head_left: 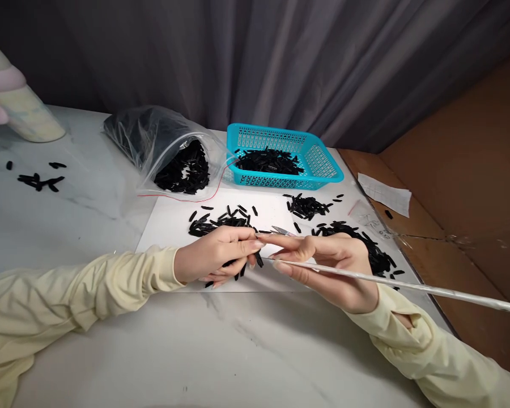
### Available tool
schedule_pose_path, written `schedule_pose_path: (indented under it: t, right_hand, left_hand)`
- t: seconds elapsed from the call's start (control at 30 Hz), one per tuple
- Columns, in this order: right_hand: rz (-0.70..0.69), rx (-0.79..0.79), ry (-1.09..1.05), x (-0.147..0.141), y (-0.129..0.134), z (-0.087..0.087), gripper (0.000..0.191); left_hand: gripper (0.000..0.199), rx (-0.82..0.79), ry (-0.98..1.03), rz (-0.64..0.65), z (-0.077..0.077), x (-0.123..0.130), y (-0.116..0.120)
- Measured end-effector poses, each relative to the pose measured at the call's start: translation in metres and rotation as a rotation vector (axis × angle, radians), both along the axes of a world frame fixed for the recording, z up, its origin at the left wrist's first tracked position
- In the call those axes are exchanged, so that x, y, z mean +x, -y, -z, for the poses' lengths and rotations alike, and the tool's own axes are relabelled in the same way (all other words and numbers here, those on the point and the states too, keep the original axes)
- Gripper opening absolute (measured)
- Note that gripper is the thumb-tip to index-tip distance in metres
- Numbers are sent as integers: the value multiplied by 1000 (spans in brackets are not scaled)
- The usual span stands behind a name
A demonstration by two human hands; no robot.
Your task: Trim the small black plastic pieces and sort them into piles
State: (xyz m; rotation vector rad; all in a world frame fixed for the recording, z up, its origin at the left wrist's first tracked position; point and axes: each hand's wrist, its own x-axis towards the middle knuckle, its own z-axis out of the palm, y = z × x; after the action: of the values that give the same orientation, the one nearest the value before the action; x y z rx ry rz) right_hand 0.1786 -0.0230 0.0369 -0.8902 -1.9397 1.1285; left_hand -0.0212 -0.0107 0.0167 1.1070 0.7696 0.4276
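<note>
My left hand [223, 252], fingers curled, pinches something too small to make out, right at the fingertips of my other hand. Between thumb and fingers, my right hand [327, 266] grips a thin white rod [408, 287] that runs off to the right edge. A pointed metal blade [283, 231] shows just behind my right fingers; whether it is held or lying there I cannot tell. Beneath and behind my left hand, small black elongated pieces [219, 224] are heaped on a white sheet of paper [157, 226].
A blue perforated basket [280, 181] and an open clear zip bag [153, 133] hold more black pieces. Two further piles [308, 207] lie at right, with loose pieces [38, 182] at left. A pastel tumbler [29, 107] stands far left. A paper slip [385, 194] rests on brown cardboard.
</note>
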Motion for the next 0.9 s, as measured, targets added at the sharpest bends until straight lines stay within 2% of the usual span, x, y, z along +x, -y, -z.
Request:
schedule_pose_path:
  t: [0.3,0.5,0.6,0.8,0.9]
  right_hand:
    - [-71,31,11,2,-2,2,7]
    - [-105,138,15,2,-3,1,10]
    - [-148,216,28,0,-4,0,12]
    - [-275,468,40,-4,-5,0,17]
    - [-268,576,96,-5,-5,6,17]
  left_hand:
    - [24,-24,18,22,3,-1,-1]
    - [23,-51,7,49,4,-2,-2]
    - [17,-78,13,69,4,-2,-4]
    - [20,-217,52,137,0,-3,-5]
    - [15,-291,90,144,-1,-3,-5]
